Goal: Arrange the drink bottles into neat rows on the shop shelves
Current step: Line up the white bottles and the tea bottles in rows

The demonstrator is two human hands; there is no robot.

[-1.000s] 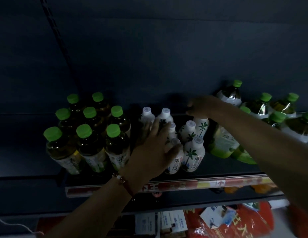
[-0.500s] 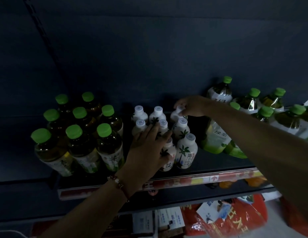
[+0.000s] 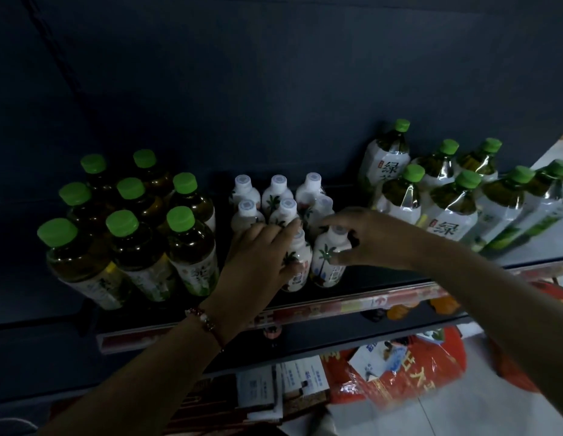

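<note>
Several small white bottles (image 3: pixel 277 196) with palm-tree labels stand in rows at the middle of the dark shelf (image 3: pixel 399 275). My left hand (image 3: pixel 258 259) lies flat against the left side of the front ones, fingers spread and touching a front white bottle (image 3: pixel 297 262). My right hand (image 3: pixel 365 237) curls over the cap and right side of the front right white bottle (image 3: pixel 328 262). Dark tea bottles with green caps (image 3: pixel 123 243) stand in rows to the left. Larger green tea bottles (image 3: pixel 446 212) stand to the right.
The shelf's front rail carries a red and yellow price strip (image 3: pixel 352 306). Below it are orange bottles (image 3: pixel 399 309), a red plastic bag (image 3: pixel 399 382) and white cartons (image 3: pixel 273 388). The back wall is dark blue. A bead bracelet is on my left wrist.
My right hand has come forward from the back row of white bottles to the front right bottle. My left hand stays against the front white bottles. The view has shifted slightly.
</note>
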